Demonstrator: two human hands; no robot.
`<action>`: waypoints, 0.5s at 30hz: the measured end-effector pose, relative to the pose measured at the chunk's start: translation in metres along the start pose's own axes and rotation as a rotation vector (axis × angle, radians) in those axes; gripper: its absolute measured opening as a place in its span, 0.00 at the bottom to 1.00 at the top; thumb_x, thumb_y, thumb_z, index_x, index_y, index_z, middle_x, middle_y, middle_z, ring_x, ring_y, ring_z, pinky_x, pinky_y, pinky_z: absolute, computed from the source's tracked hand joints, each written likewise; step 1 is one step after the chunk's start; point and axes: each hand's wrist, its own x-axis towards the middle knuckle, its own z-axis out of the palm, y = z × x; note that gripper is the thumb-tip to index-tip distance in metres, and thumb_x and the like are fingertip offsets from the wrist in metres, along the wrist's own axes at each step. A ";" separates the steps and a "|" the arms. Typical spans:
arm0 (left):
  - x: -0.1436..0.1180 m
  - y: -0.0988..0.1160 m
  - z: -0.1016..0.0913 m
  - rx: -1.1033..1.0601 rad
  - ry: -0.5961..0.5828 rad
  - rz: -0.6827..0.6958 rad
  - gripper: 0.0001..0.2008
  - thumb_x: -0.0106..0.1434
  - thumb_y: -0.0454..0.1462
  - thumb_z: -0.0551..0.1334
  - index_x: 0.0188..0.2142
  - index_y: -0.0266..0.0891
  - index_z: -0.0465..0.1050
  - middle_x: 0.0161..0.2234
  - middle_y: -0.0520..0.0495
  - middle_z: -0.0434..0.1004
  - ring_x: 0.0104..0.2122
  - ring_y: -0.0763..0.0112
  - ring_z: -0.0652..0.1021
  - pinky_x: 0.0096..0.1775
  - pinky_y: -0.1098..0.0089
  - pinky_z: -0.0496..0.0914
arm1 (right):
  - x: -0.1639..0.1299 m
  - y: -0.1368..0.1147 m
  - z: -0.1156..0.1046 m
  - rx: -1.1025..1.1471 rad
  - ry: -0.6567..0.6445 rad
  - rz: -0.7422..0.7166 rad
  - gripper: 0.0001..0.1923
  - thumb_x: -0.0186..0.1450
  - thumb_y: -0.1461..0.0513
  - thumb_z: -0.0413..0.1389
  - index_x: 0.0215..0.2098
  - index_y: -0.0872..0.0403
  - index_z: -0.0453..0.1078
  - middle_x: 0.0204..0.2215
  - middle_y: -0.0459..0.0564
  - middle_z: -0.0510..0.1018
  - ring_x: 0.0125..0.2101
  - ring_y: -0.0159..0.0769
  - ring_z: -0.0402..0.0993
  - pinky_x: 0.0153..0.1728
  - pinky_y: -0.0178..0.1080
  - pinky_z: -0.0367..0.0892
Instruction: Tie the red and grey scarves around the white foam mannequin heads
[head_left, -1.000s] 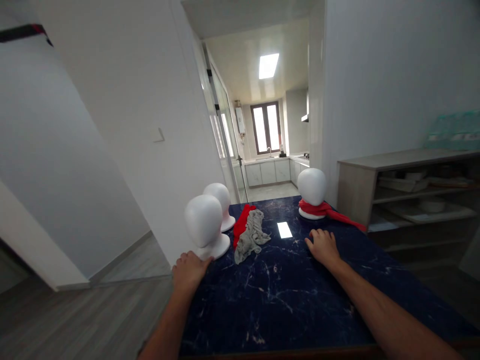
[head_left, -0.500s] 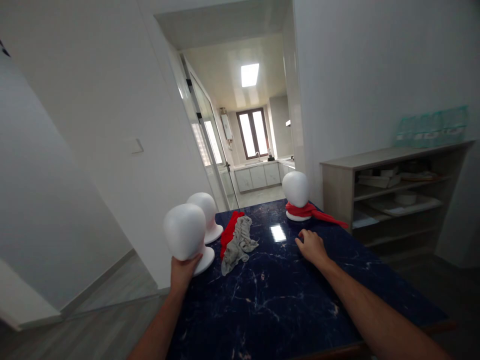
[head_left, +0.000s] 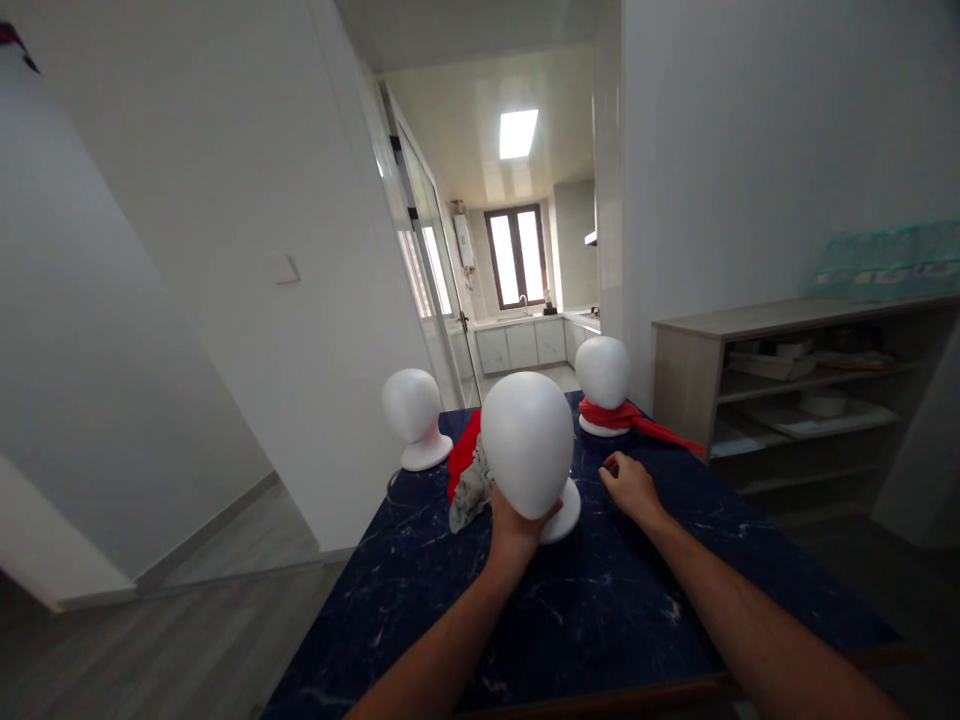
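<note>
My left hand is wrapped round the neck of a white mannequin head, which stands near the middle of the table with its round base tilted or set to the right. Over the tabletop to its right is my right hand, loosely curled and holding nothing, thumb and fingers a little apart. Behind the held head lie a grey cloth and a red cloth, both partly hidden by it. A second mannequin head stands at the far left. A third mannequin head at the far right wears a red scarf round its neck.
The dark blue marbled table fills the foreground. To the right stands a shelf unit with trays inside and bottled water on top. Beyond the table, a glass door stands at the kitchen doorway.
My left hand has carried the mannequin head from the left edge to the middle of the table, now in front of the cloths. My right hand stays nearly in place.
</note>
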 end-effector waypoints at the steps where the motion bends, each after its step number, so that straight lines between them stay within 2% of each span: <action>1: -0.002 -0.002 0.006 0.010 0.006 -0.007 0.50 0.44 0.45 0.81 0.63 0.41 0.65 0.63 0.33 0.73 0.63 0.45 0.74 0.64 0.49 0.68 | 0.000 0.000 -0.001 -0.002 0.004 0.004 0.06 0.71 0.58 0.57 0.42 0.52 0.74 0.38 0.51 0.82 0.41 0.41 0.77 0.39 0.37 0.62; 6: -0.010 -0.011 0.012 0.033 -0.051 -0.044 0.45 0.47 0.47 0.80 0.62 0.44 0.66 0.61 0.37 0.76 0.61 0.48 0.76 0.62 0.51 0.70 | 0.002 -0.001 0.002 0.010 -0.002 0.002 0.07 0.70 0.58 0.57 0.42 0.53 0.74 0.38 0.51 0.82 0.40 0.40 0.77 0.38 0.37 0.62; 10: -0.015 -0.010 0.009 -0.053 -0.087 -0.010 0.47 0.49 0.43 0.79 0.65 0.43 0.63 0.63 0.36 0.74 0.62 0.49 0.75 0.63 0.51 0.68 | 0.005 0.002 0.007 0.034 -0.009 -0.008 0.07 0.70 0.58 0.58 0.42 0.52 0.74 0.37 0.50 0.82 0.39 0.39 0.77 0.38 0.37 0.62; 13: -0.022 -0.017 -0.006 -0.102 -0.161 0.015 0.52 0.47 0.39 0.79 0.68 0.41 0.60 0.66 0.34 0.71 0.64 0.49 0.73 0.65 0.51 0.65 | 0.006 0.006 0.008 0.058 -0.006 -0.009 0.06 0.69 0.59 0.58 0.41 0.52 0.74 0.36 0.49 0.81 0.38 0.39 0.77 0.38 0.36 0.63; 15: -0.023 -0.030 -0.026 -0.071 -0.190 -0.026 0.53 0.47 0.37 0.79 0.70 0.41 0.58 0.69 0.33 0.65 0.69 0.48 0.67 0.68 0.52 0.60 | 0.006 0.008 0.009 0.075 -0.003 -0.003 0.06 0.69 0.59 0.57 0.41 0.52 0.74 0.36 0.49 0.82 0.38 0.39 0.77 0.38 0.36 0.63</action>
